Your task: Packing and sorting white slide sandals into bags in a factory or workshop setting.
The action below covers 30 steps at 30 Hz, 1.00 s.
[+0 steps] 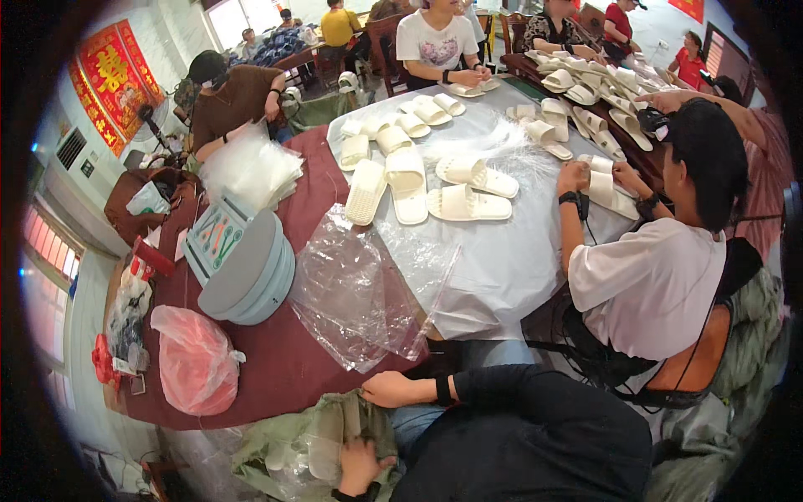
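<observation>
At the lower edge, my left hand reaches into a green woven sack, thumb spread away from the fingers. It lies against the pale slippers inside, partly under clear plastic. My right hand, a black band at its wrist, is curled closed just above the sack's rim, beside the table corner. Whatever it grips, if anything, is hidden. On the table ahead, several cream slippers lie on a white plastic sheet.
Clear plastic bags lie on the dark red tablecloth, near grey-blue stacked trays and a pink bag. A person handles slippers at the right. Others sit around the table, with a slipper pile farther back.
</observation>
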Motion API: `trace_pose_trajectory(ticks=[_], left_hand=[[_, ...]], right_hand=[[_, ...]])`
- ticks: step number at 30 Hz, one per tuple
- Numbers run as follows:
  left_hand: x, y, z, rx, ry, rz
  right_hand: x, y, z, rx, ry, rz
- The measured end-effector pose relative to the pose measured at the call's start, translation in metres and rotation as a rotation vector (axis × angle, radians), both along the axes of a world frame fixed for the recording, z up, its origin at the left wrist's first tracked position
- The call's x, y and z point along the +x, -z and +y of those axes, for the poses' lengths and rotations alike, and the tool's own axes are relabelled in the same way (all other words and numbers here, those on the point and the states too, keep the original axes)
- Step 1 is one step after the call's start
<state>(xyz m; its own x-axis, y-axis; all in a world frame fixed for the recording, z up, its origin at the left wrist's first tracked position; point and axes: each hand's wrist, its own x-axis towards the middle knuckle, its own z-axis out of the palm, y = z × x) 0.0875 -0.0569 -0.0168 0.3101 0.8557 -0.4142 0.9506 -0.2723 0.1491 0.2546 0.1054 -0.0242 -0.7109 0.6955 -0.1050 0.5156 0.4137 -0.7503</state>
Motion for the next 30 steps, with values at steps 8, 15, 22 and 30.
trace_pose_trajectory(ticks=[8, 15, 22, 30], left_hand=[[0.004, 0.017, 0.004, -0.431, -0.099, -0.345], [0.020, -0.028, 0.028, -0.597, -0.010, -0.178], [0.034, -0.116, 0.117, -0.274, 0.031, -0.295], [0.068, -0.043, 0.189, 0.515, -0.004, -0.374]], right_hand=[[0.053, -0.055, 0.031, -0.160, -0.111, 0.224], [0.096, -0.064, 0.103, 0.466, 0.336, 0.490], [0.080, 0.005, 0.083, 0.385, 0.170, -0.122], [0.075, -0.013, 0.082, 0.251, 0.114, -0.037]])
